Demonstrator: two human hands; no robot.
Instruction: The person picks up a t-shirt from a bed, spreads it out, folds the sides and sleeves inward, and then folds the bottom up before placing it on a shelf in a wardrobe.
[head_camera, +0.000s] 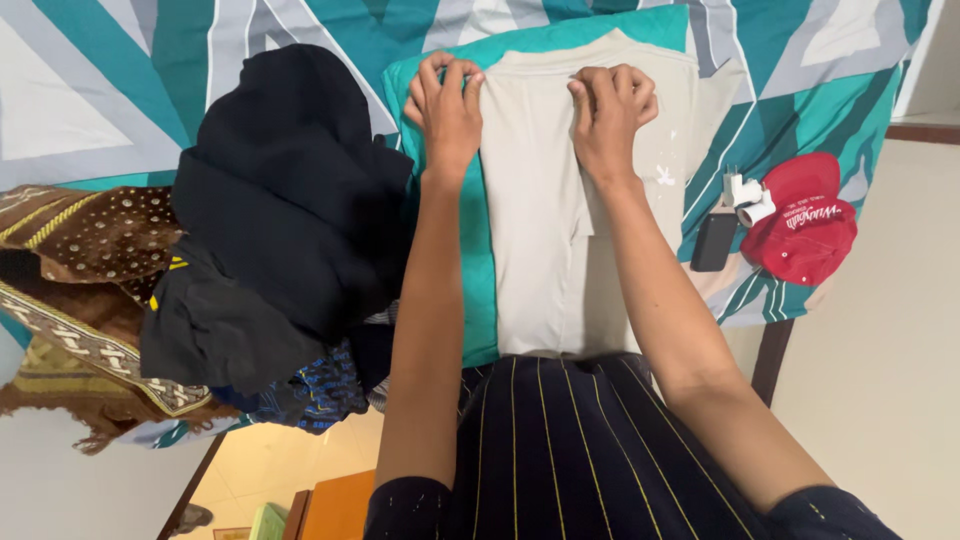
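a beige garment (545, 200) lies lengthwise on a teal pillow (480, 290) on the bed, running away from the person; left hand (447, 108) and right hand (608, 112) both pinch its far edge.

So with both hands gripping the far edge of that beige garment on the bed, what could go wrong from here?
1. The left hand sits at the edge of the beige garment, over the teal pillow; it may be pinching the pillow too and could drag it along.
2. The right hand grips separately, so an uneven pull could skew the cloth.
3. The dark clothes pile lies close on the left and might snag or topple.
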